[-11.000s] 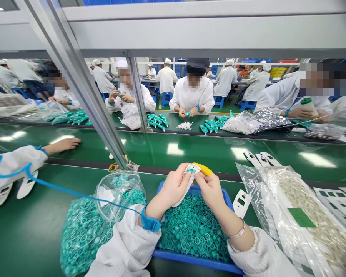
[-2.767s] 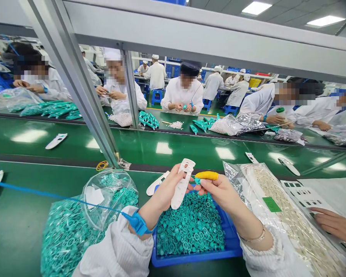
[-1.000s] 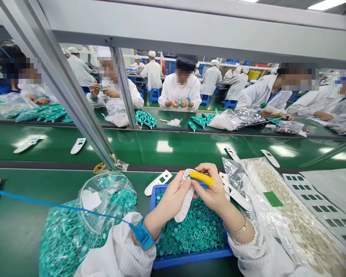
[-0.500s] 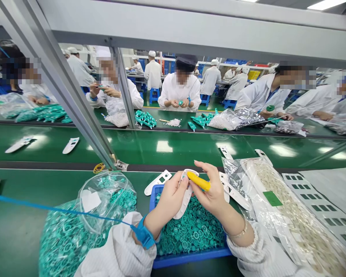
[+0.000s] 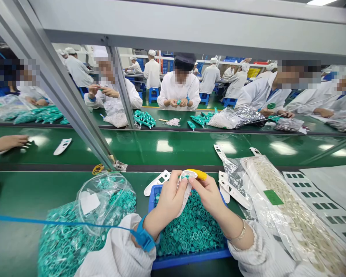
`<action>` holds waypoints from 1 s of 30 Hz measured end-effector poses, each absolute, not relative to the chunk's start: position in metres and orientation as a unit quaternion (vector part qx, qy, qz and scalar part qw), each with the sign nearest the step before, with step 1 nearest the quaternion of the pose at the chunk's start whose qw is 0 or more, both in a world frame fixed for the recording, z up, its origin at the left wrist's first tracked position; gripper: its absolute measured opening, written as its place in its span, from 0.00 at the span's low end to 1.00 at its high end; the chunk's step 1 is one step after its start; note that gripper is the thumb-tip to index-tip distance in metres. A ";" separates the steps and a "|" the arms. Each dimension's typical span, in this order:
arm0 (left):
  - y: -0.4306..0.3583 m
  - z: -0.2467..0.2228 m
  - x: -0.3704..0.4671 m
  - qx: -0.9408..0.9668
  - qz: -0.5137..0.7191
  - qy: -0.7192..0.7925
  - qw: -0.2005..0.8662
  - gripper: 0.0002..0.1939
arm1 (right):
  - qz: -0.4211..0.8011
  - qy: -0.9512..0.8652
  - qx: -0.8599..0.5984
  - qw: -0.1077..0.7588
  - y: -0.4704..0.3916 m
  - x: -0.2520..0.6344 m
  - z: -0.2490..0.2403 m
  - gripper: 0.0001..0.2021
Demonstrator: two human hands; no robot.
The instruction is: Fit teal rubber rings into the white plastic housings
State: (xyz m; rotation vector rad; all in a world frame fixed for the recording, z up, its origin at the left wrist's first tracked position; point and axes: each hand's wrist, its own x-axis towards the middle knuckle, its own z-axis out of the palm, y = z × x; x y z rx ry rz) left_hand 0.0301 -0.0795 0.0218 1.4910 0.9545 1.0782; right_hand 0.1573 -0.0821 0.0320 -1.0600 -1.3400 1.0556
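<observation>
Holding a white shell (image 5: 187, 195) in the left hand (image 5: 170, 194) above the blue tray (image 5: 193, 259), pinching its far end with the right hand (image 5: 208, 192); just moved the yellow finger cover (image 5: 201, 174) behind, baring a teal part (image 5: 185, 177), probably being seated.

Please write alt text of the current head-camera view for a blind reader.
A person's left hand and right hand hold a long white plastic shell with a small teal part inside, above a blue plastic tray of teal plastic rings. A clear plastic bag of teal parts lies at left; white-clothed co-workers are opposite.
</observation>
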 end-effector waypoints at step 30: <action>0.056 0.031 0.002 0.650 0.366 0.642 0.177 0.15 | 0.305 -0.647 -0.519 0.468 -0.062 0.174 0.009 0.19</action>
